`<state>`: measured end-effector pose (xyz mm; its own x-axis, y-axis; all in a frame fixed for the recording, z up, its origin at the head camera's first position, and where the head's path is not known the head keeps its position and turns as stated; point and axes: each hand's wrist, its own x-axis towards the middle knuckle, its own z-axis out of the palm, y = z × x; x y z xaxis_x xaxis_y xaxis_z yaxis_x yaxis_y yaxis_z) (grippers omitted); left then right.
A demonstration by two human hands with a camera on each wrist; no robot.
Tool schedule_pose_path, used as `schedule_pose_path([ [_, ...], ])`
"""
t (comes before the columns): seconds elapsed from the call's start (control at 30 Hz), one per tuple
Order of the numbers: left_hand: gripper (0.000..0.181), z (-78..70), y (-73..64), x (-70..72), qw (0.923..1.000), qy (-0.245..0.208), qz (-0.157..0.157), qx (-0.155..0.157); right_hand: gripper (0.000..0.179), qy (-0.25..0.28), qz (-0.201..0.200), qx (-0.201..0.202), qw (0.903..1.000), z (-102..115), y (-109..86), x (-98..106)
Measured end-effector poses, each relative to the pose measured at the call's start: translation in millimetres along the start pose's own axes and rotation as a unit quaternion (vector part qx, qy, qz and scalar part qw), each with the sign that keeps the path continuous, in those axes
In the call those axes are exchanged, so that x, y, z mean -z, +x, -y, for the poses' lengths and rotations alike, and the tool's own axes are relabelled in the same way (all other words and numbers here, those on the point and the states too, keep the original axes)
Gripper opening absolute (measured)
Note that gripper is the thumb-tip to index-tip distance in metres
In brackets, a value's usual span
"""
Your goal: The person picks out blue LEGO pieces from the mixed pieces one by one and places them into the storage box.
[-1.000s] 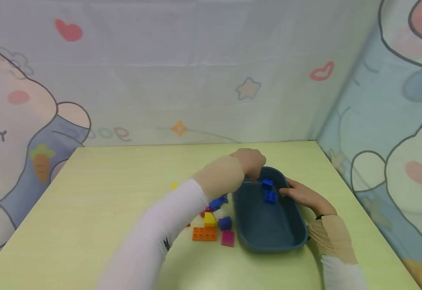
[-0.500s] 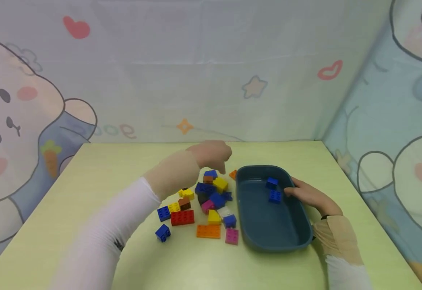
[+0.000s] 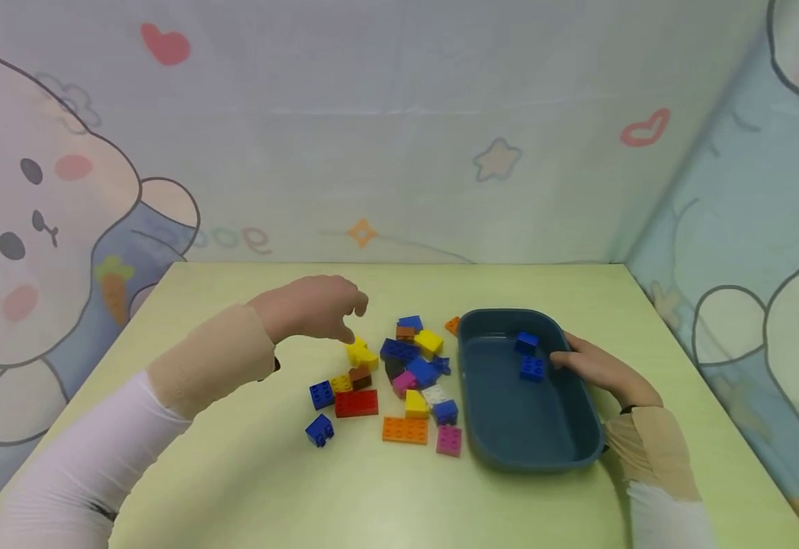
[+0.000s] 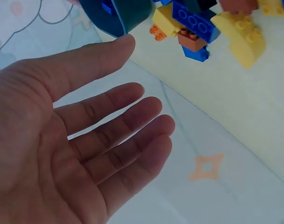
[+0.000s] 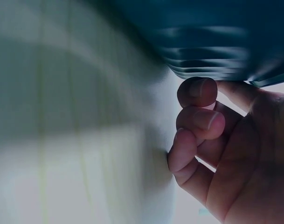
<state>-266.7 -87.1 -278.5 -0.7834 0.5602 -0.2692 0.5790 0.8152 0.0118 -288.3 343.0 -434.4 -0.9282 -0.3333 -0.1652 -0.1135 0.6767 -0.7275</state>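
In the head view my left hand point(image 3: 313, 309) hovers over the back left of the brick pile, near a yellow curved brick point(image 3: 361, 354). The left wrist view shows its palm and relaxed fingers point(image 4: 128, 179), holding nothing. My right hand point(image 3: 598, 370) grips the right rim of a dark blue-green plastic bin point(image 3: 530, 450), thumb over the rim and fingers outside. Its curled fingers point(image 5: 197, 121) are against the bin's outer wall in the right wrist view. Inside the bin lie two blue bricks, one farther back point(image 3: 526, 343) and one nearer point(image 3: 532, 368).
Loose bricks lie left of the bin: a red brick point(image 3: 356, 403), an orange brick point(image 3: 404, 430), a pink brick point(image 3: 449, 440), a blue brick point(image 3: 320, 431) and several others. The pale yellow table point(image 3: 235, 473) ends at a printed cloth backdrop point(image 3: 399, 183).
My left hand has moved from above the bin leftward to over the far left of the brick pile, uncovering the bricks. My right hand stays at the bin's rim. The head view has shifted slightly.
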Motion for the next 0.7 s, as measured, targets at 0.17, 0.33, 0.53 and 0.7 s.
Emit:
schedule_pose_path([
  [0.17,0.037,2.4,-19.7,-17.1,0.9999,-0.008,0.01,0.002,0.031,0.004,-0.003,-0.009,0.9999,1.6,-0.2,2.8],
  [0.33,0.033,-1.5,-28.7,-37.7,0.9994,-0.025,0.024,-0.009,0.019,0.01,-0.004,-0.006,0.9999,1.3,-2.1,3.0],
  [0.53,0.035,-4.5,-39.5,-63.0,0.9979,-0.047,0.044,-0.008,0.016,0.004,-0.009,-0.006,0.9999,0.6,-1.1,-0.3],
  [0.7,0.034,-3.7,-46.8,-83.0,0.9961,-0.06,0.065,0.005,0.024,0.001,0.0,-0.009,1.0,3.2,-1.3,-0.8],
])
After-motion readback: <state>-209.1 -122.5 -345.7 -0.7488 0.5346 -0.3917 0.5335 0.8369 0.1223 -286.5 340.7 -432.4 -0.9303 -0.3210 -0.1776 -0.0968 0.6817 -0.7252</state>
